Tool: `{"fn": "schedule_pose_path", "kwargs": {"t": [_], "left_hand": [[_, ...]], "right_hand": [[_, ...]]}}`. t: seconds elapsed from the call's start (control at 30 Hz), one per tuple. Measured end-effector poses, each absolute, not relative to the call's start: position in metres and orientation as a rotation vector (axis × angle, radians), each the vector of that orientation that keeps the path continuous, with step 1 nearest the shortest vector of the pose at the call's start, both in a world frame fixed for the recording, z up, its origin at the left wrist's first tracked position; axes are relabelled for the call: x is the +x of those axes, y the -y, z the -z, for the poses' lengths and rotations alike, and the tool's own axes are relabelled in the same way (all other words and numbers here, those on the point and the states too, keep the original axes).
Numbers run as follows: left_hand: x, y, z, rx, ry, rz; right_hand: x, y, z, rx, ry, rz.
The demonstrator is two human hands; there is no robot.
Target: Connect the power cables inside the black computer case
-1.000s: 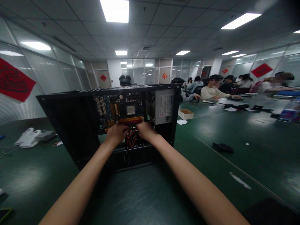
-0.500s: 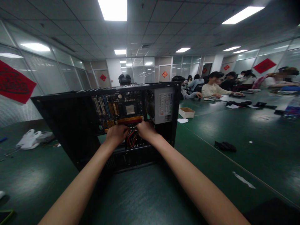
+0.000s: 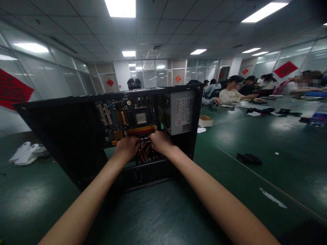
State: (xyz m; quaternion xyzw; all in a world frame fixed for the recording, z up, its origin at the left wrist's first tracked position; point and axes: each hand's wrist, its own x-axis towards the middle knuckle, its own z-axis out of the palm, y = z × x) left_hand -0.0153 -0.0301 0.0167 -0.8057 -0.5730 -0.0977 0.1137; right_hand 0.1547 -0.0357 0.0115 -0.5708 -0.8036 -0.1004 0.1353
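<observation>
2 bare hands reach into an open black computer case standing on a dark green table. Going left to right: well left of the hands, white cloth-like items lie on the table, and the case's dark side panel leans outward. Just above and left of the hands sits the motherboard with its expansion slots and a square silver chip. The left hand is curled, knuckles toward the camera, fingertips hidden at the lower edge of the board; whether it pinches anything cannot be told. Between the 2 hands, touching or nearly touching both, hangs a bundle of red and black cables, running mostly up and down. Directly above the hands lies a long orange and red connector strip, its long axis running left to right, level with the fingertips of both hands. The right hand is also curled with fingers tucked at the strip's right end; its hold is hidden too. Both hands look about equally near the strip. Above and right of the right hand is the grey power supply with a fan and a label. Farther right, well apart, a small cardboard box and a dark object rest on the table. Beyond, several people sit working at the long tables in a bright office with glass partitions, red paper decorations and ceiling light panels.
</observation>
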Motion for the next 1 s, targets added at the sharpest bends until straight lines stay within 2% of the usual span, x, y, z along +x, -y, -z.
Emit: {"fn": "schedule_pose_path", "kwargs": {"t": [0.73, 1.0], "left_hand": [[-0.015, 0.029, -0.016, -2.375, 1.67, 0.287], [-0.018, 0.027, -0.016, -2.372, 1.677, 0.397]], "right_hand": [[0.154, 0.035, -0.012, -1.673, 2.325, 0.297], [0.158, 0.046, -0.015, -1.6, 2.312, 0.357]]}}
